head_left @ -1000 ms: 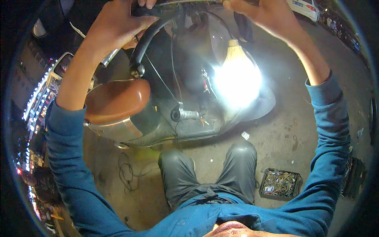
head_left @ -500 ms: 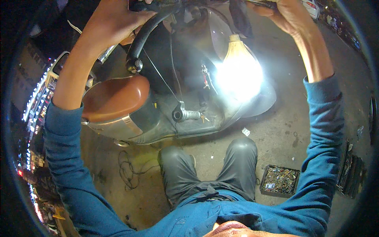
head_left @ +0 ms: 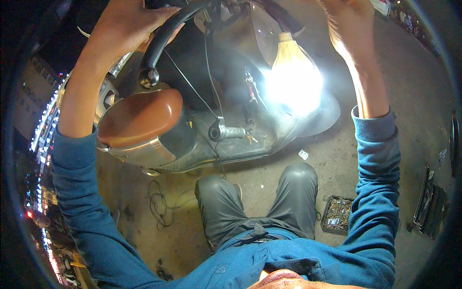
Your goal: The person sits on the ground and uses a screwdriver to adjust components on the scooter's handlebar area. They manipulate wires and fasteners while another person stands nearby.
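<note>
In front of me stands a scooter with a brown seat (head_left: 142, 118) and a bare black handlebar (head_left: 158, 45). My left hand (head_left: 126, 24) reaches in at the handlebar's far side, its thumb stretched toward the bar and its fingers curled partly behind it. What those fingers hold is hidden. My right hand (head_left: 350, 21) is raised at the top edge beyond a glowing light bulb (head_left: 290, 55); its fingers are cut off by the frame. A grey tubular grip (head_left: 234, 132) lies on the footboard with a cable running up from it, and keys (head_left: 251, 138) lie beside it.
A black tray of small metal parts (head_left: 335, 216) rests on the ground by my right knee. Thin wire (head_left: 161, 207) lies coiled at left. Dark slatted parts (head_left: 429, 204) lie far right. A red-tagged key ring (head_left: 251, 89) hangs at the scooter's front panel.
My right hand and forearm have shifted left and partly out at the top. My left hand has moved slightly left. The handlebar end appears farther left and higher.
</note>
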Demonstrator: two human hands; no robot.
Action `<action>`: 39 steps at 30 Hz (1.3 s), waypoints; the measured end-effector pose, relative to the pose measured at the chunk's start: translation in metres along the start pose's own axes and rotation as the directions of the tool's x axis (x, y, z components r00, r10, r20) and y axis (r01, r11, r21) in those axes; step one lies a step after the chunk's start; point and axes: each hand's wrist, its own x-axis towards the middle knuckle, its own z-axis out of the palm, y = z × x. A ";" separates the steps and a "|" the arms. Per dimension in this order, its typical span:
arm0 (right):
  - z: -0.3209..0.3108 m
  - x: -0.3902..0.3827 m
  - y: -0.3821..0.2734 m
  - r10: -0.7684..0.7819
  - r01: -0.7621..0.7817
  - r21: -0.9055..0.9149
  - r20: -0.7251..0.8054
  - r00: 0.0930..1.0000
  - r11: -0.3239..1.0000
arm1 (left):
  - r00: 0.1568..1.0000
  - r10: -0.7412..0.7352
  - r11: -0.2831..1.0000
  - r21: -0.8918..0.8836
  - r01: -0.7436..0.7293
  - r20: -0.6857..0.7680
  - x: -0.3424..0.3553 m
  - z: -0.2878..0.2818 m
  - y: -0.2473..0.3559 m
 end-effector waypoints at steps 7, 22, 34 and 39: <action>0.009 0.001 0.002 -0.229 0.225 -0.420 0.041 0.973 0.879 | 0.983 -0.169 0.984 -0.044 0.172 0.067 0.004 -0.004 0.011; -0.011 0.005 -0.001 0.046 -0.015 -0.178 0.175 0.983 0.984 | 0.997 -0.054 0.982 -0.180 0.063 0.055 0.001 0.001 -0.008; -0.001 0.001 -0.020 0.073 -0.065 -0.039 0.307 0.949 0.997 | 0.935 -0.101 0.874 -0.418 0.247 0.341 0.012 -0.007 -0.011; 0.009 0.002 -0.006 0.001 0.005 -0.074 0.078 0.997 0.997 | 0.935 -0.127 0.881 -0.396 0.260 0.332 0.013 -0.009 -0.011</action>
